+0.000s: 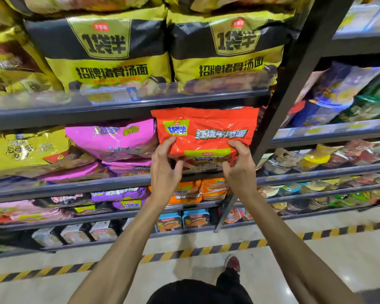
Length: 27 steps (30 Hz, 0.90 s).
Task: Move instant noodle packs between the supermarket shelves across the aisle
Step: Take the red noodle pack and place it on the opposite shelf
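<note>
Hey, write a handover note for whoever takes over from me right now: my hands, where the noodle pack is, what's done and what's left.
Left hand: grips the red noodle pack at its lower left.
Right hand: grips its lower right.
Pack: at the front of the shelf, right of the pink packs.
Done: unclear whether it is going in or coming out.
Left: finish that move, then probably continue with further packs.

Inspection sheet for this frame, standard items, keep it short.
Surface: dark shelf rail, stocked tiers above and below.
Job's things: red noodle pack at the shelf mouth, right of the pink packs.
Clutter: nothing seen.
Grippers: left hand and right hand each grip the pack's lower edge.
Cables: nothing seen.
Surroundings: yellow packs on the tier above; black upright post; striped floor tape.
</note>
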{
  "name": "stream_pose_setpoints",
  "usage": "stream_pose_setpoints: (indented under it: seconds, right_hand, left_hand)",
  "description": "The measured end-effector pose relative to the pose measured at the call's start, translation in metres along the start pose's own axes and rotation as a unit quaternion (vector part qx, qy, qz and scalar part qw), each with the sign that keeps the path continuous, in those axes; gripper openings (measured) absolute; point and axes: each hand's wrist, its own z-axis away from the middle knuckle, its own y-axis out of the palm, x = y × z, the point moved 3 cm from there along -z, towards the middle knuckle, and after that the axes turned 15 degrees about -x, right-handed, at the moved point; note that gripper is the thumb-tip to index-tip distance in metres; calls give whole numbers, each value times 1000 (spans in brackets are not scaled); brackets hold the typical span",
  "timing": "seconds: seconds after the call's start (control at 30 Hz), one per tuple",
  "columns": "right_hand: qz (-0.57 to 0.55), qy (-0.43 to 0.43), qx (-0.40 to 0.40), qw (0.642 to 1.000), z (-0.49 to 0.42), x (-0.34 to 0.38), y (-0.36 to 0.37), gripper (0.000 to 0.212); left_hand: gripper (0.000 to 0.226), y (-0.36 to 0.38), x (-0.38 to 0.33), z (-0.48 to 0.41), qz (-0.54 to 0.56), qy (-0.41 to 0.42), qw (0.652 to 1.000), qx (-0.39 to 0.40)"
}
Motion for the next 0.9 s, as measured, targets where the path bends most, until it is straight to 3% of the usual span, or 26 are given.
stream_pose_setpoints:
  seconds: [0.23,0.43,0.73,0.9]
  right_hand:
    - [-52,64,45,996,-16,-10,9,70]
    - [-91,107,63,988,-25,-6,9,83]
    - [-59,127,37,989,-28,-10,17,87]
    - [-40,138,71,987,-31,-17,21,86]
  left_hand:
    - [78,13,-1,-7,23,11,1000,9]
    - [81,18,-5,-18,38,7,999,20]
    - [73,26,-4,-23,21,20,1000,4]
    - [72,33,-2,-23,7,0,999,35]
